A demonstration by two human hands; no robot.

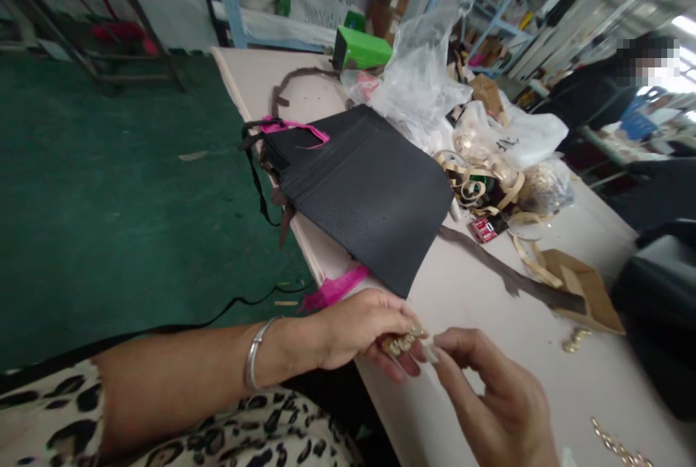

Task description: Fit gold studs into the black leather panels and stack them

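My left hand [370,329], with a silver bangle at the wrist, is closed around a small bundle of gold chain [401,342] near the table's front edge. Just to its right, my right hand [494,387] pinches a small whitish piece [431,352] between thumb and forefinger, close to the chain. What the piece is, I cannot make out. Beyond both hands lies a large black leather-like panel [375,184] on the pale table [473,293]. Bright pink material [334,289] sticks out from under the panel's near edge.
A brown open box [581,286], gold chain pieces [620,445], and a long dark strip [516,282] lie at the right. Clear plastic bags [418,83] and a green box [362,48] stand behind. A person in dark clothes [590,93] is at the back right.
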